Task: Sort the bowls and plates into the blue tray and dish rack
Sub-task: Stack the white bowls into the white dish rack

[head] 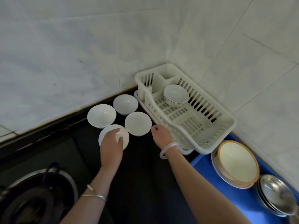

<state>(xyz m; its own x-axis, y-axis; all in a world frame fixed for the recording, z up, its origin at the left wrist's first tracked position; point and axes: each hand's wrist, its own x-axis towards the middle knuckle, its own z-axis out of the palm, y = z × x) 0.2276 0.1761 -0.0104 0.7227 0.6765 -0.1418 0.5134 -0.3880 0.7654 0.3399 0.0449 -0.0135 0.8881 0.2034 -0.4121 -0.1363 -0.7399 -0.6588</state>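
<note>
Two hands work over the dark counter: the left hand (111, 143) grips the upturned foot of an inverted white bowl (124, 139), the right hand (161, 135) hovers loosely curled, holding nothing. Beyond sit three upright white bowls (137, 123), then the dish rack (223, 125) holding one bowl (175, 94). The blue tray (242, 201) lies right.

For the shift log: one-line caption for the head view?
Left hand grips an upturned bowl; right hand hovers beside the dish rack.
</note>
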